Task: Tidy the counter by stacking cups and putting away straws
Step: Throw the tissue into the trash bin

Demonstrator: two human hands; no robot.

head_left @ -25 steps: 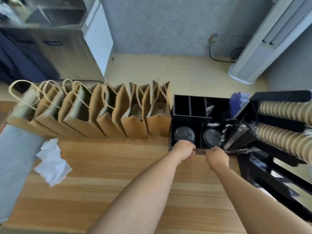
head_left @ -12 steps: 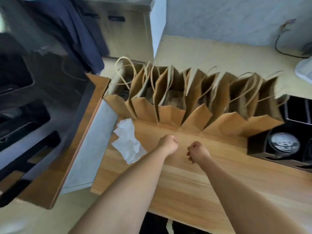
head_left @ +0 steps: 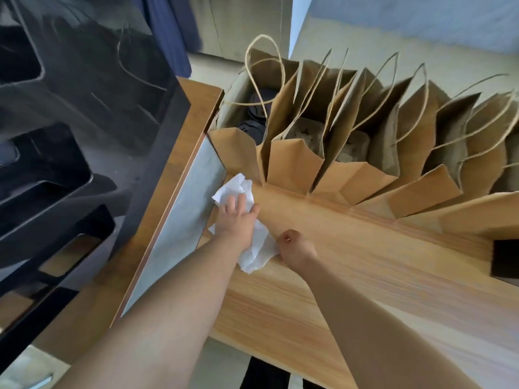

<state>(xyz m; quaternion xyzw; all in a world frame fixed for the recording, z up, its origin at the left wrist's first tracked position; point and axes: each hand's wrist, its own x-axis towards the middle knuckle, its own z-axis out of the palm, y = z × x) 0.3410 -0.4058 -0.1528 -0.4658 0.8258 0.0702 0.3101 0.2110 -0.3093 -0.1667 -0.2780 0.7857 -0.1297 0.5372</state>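
Crumpled, white tissue [head_left: 254, 249] lies under left hand [head_left: 237, 224] on counter [head_left: 365, 265].

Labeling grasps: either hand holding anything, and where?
Left hand lies on the middle of the white tissue, fingers spread, pressing rather than gripping. Right hand is fisted at its edge, holding nothing visible.

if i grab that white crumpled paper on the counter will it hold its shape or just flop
Probably flop: the white crumpled paper looks thin and creased, sagging around the left hand resting on it. Likely very light, so it may slide on the smooth wooden counter when pushed.
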